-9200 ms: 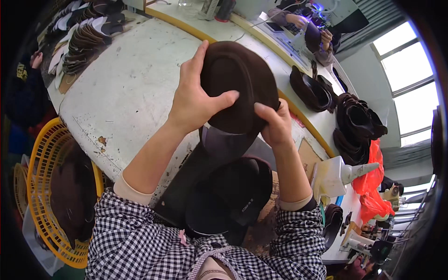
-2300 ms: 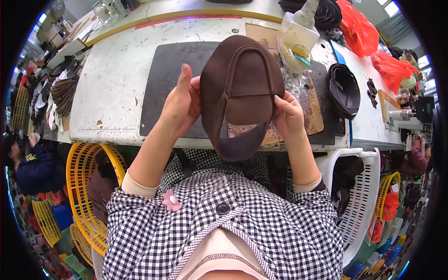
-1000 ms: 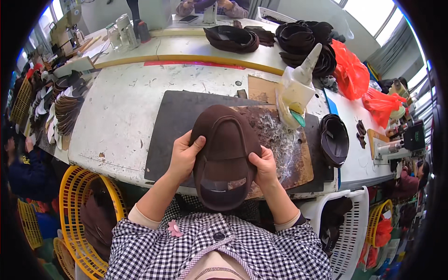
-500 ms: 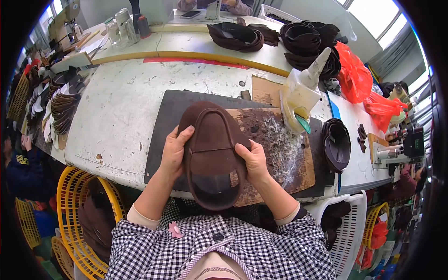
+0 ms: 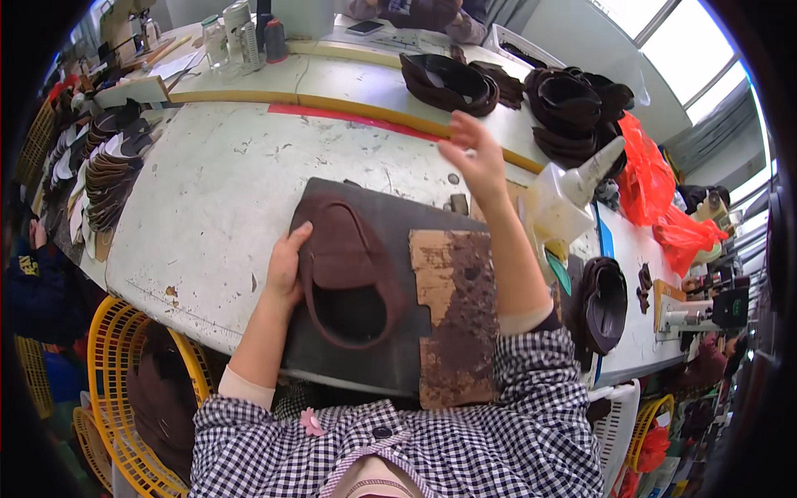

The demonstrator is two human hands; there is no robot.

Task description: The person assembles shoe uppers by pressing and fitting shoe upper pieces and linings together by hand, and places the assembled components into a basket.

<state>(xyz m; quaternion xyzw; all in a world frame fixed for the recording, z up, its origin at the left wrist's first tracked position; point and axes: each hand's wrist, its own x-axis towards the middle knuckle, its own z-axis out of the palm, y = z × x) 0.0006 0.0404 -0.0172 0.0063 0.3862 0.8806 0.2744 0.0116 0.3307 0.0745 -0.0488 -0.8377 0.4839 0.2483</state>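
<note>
A dark brown shoe upper (image 5: pixel 339 272) lies toe-up on a black board (image 5: pixel 357 369), its dark opening facing me. My left hand (image 5: pixel 287 264) grips its left edge, thumb on top, the other fingers hidden beneath. My right hand (image 5: pixel 477 158) is stretched forward over the table, fingers apart and holding nothing. Just beyond it, on the raised ledge, sits a brown upper (image 5: pixel 452 90). Under my right forearm lies a glue-stained cardboard piece (image 5: pixel 440 278). A squat white glue bottle (image 5: pixel 560 203) with a long nozzle stands right of that forearm.
More stacked uppers (image 5: pixel 569 108) and a red plastic bag (image 5: pixel 647 174) occupy the back right. A single upper (image 5: pixel 604 303) rests at the right. A yellow basket (image 5: pixel 100 357) stands below left, a white basket (image 5: pixel 618 423) below right. Someone sits across the ledge (image 5: pixel 374 133).
My right hand has let go of the upper and reached forward. The upper, now only in my left hand, has come down onto the board. The cardboard has shifted.
</note>
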